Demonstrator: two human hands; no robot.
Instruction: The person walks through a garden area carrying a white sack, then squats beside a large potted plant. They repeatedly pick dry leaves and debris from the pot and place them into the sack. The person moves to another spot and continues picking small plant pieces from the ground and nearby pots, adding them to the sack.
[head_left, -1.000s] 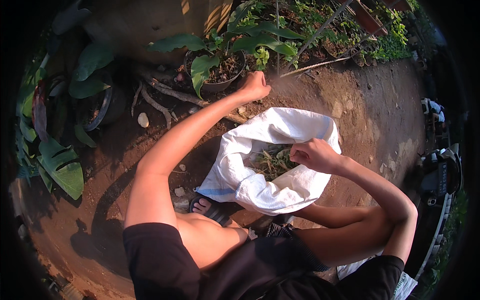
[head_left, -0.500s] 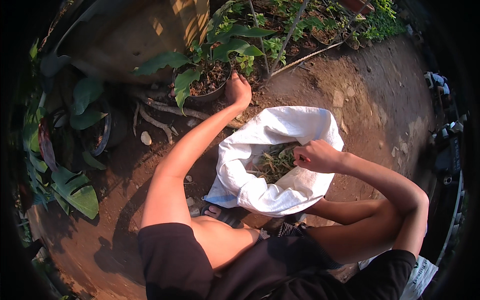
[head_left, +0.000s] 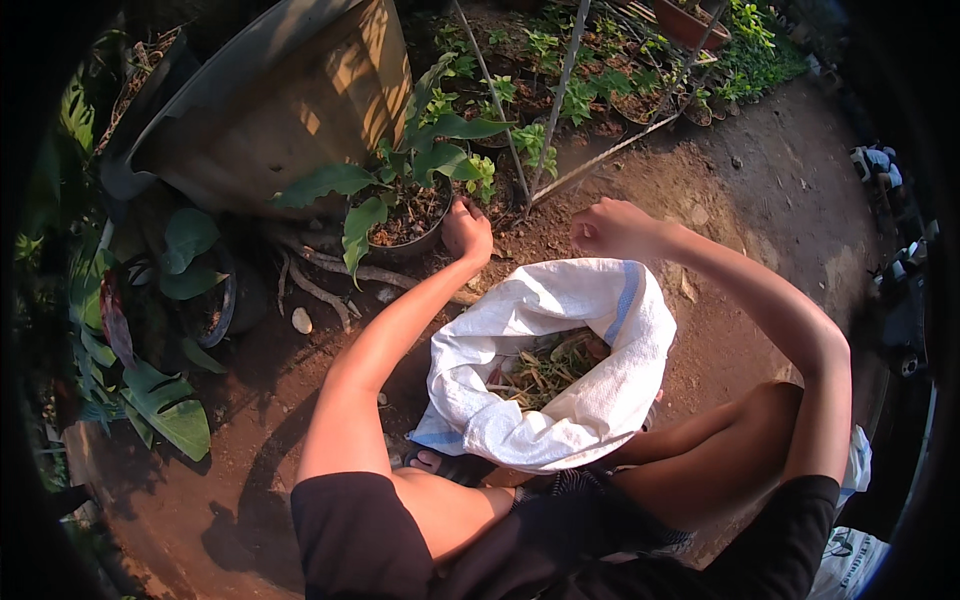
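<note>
Just beyond the person's bent legs (head_left: 700, 435), mid-scene: white woven sack (head_left: 500, 440), mouth up, rim rolled into a thick, uneven collar, dry leafy clippings (head_left: 545, 375) visible inside. Left hand (head_left: 468, 230) reaches past the sack's far left side to the right edge of a dark round pot (head_left: 425, 242) holding a broad-leaved plant (head_left: 330, 183). Its fingers are bent in against or just beside the rim; contact unclear, and cannot tell whether they pinch anything. Right hand (head_left: 620, 230) hangs off the sack's far right rim, over bare soil (head_left: 760, 180), fingers curled loosely inward; palm hidden, so cannot tell if it holds a scrap. Woody roots (head_left: 375, 272) run under the left forearm; a pale stone (head_left: 302, 320) lies farther left. Far side: slim rods and a rope (head_left: 610, 155) before small leafy seedlings (head_left: 545, 50). Risks, as judged: the collar looks soft, so a low forearm brushing it could fold the mouth inward or tip the sack, spilling clippings. A hard knock by the left hand could rock the pot, perhaps unevenly seated near the roots. Overhanging leaves could tear if wrist or fingers snag them. Either hand straying farther could catch rods or rope.
</note>
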